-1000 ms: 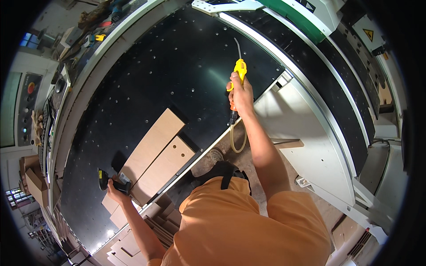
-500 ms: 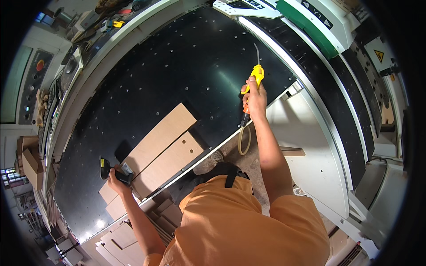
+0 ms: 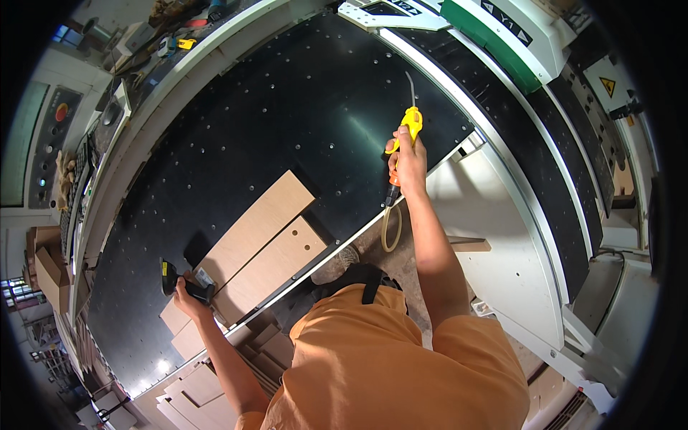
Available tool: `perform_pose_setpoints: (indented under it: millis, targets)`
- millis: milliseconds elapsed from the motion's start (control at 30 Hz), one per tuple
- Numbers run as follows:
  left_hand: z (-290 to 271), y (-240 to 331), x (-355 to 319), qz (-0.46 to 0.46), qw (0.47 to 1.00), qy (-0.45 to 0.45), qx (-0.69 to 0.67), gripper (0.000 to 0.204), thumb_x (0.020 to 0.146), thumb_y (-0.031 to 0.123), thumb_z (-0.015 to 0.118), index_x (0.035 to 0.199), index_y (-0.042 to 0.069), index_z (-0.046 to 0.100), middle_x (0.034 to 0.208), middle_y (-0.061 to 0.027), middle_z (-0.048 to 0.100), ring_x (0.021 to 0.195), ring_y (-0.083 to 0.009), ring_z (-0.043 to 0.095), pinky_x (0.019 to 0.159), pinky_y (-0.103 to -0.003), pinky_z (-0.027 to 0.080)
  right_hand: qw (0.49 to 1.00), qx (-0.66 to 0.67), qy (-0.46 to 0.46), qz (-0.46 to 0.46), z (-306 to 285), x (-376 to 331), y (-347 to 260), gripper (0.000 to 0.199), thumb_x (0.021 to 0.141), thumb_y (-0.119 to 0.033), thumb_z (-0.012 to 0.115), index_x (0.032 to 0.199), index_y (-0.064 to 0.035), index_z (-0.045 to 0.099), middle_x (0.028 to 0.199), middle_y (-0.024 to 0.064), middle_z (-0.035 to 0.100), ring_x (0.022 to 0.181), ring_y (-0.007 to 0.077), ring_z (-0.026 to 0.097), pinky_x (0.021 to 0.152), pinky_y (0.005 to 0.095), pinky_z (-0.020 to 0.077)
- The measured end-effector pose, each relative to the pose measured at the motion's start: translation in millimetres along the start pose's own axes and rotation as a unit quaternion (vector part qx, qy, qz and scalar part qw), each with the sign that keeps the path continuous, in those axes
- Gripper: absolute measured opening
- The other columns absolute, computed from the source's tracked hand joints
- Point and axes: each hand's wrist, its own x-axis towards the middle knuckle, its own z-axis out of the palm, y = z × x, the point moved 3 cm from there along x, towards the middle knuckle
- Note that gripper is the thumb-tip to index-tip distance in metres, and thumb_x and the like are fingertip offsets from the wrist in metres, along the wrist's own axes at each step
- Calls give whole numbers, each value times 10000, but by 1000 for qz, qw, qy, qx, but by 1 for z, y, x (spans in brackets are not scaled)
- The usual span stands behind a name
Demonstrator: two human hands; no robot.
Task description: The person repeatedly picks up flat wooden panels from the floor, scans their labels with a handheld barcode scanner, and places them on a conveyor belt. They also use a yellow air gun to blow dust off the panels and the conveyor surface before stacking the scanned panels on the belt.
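In my right hand [image 3: 409,161] is a yellow air blow gun [image 3: 412,120], its thin bent metal nozzle pointing away from me over the black table [image 3: 244,136]. An orange and black fitting joins the gun to a pale hose [image 3: 390,233] that loops down past the table edge. My left hand [image 3: 189,295] is closed around a black handheld barcode scanner [image 3: 169,276], low over the table's left part. Beneath and beside it lie two long wooden boards; the nearer board [image 3: 272,269] has two round holes, and the farther board [image 3: 258,221] carries a label near the scanner.
A white and green machine head [image 3: 494,46] stands at the far right, beside curved white rails. At left are a control panel with a red button [image 3: 61,112] and cardboard boxes [image 3: 50,269]. Stacked boards [image 3: 197,398] lie below the near edge.
The view has shifted very slightly. The air blow gun has come a little nearer and to the left in my right hand; my left hand still holds the scanner in nearly the same place.
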Motion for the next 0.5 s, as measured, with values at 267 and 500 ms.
perform_pose_setpoints:
  millis: [267,500]
  targets:
    - [-12,-4,4,4,1000,6,-11,364,890,257,656,1006,-88,682,918,-87,680,789,-145,607,709,-282,493,1000,20,9,0,3,-2,5,333,1013,-392,526,1026,-59,529,754,22,576,401,56,428,363,223,340]
    - [-6,-14,16,-8,998,-21,-62,332,911,220,647,1021,-92,671,938,-98,688,801,-152,622,725,-290,500,1000,17,16,-19,2,1,4,378,1016,-398,527,1036,-21,541,744,38,591,409,69,452,375,223,356]
